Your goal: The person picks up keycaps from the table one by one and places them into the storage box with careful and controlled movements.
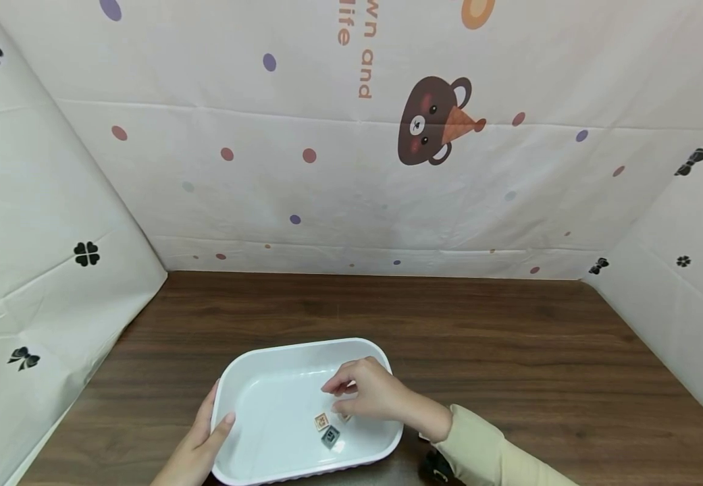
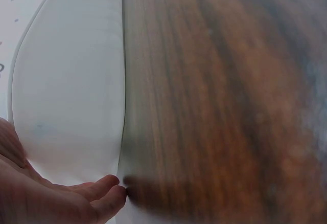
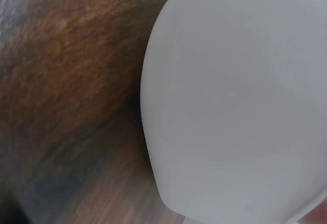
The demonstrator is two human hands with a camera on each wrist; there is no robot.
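Observation:
A white rectangular tray stands on the wooden table. My left hand grips its left side, thumb over the rim and fingers against the outer wall; the left wrist view shows fingertips low on that wall. Inside the tray, right of centre, lie a small pale square piece with a brown mark and a dark grey-green square piece. My right hand hovers over the tray's right half, thumb and fingers bent and apart. Below its thumb another small pale piece is partly hidden.
A dark object lies beside the tray's right end, partly under the right sleeve. White printed sheets wall off the table at the back and both sides.

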